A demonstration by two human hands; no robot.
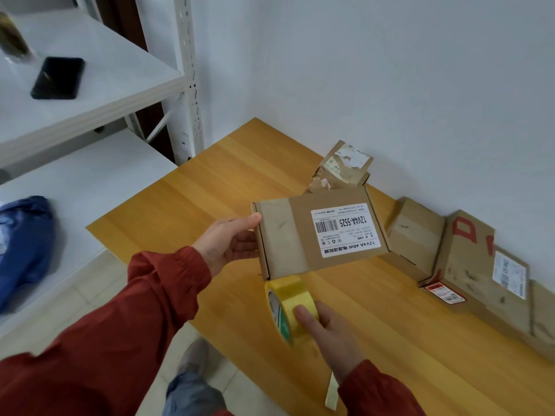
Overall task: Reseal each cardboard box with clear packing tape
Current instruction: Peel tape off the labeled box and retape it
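Right now we hold a flat cardboard box (318, 232) up above the wooden table (192, 199), our left hand (229, 243) gripping its left end, thumb on top and fingers curled underneath. A white label (345, 229) on the lid reads "12V4A-5525" upside down to us, and a band of clear tape crosses the box's left part. Our right hand (327, 328) is closed around a roll of yellowish packing tape (289, 307), thumb pressed on its outer face; the roll sits just below the box's near left corner, and its tape seems to meet the box edge there, though we cannot tell for sure. A loose strip of tape (331, 394) hangs below our right wrist.

Along the white wall (390, 70), four more cardboard boxes rest on the table: a crumpled small one (342, 166) farthest back, a plain brown one (414, 235) leaning beside it, a larger one with red lettering (483, 265), and part of another at the right edge. To our left, a white metal shelf (114, 94) carries a black phone (58, 78), and a blue bag (24, 244) lies on the lower level. Both sleeves are red.
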